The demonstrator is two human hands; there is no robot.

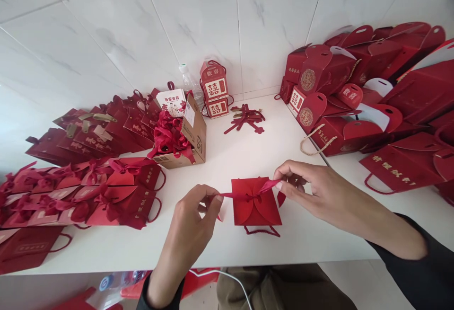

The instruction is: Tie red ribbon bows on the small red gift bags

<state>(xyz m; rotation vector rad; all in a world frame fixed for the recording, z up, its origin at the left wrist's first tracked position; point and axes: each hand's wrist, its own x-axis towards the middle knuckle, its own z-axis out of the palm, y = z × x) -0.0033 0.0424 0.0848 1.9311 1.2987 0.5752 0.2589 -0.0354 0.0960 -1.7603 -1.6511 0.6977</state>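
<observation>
A red gift box [256,213] stands on the white table close to its front edge, its petal-shaped flaps folded together on top. Dark red ribbon [267,185] runs through the slots at the middle of the flaps. My left hand [195,215] pinches one end of the ribbon, left of the box. On the other side, my right hand [301,182] pinches the other end between thumb and fingers. The ribbon is stretched out between both hands, above the box top. A cord handle [262,230] lies along the box's near side.
Ribboned red boxes [117,206] stand in rows at the left. A cardboard box [196,135] of loose ribbons [170,135] is behind them. Red tags [244,118] lie near two stacked boxes [214,90] by the tiled wall. More red boxes [340,132] crowd the right.
</observation>
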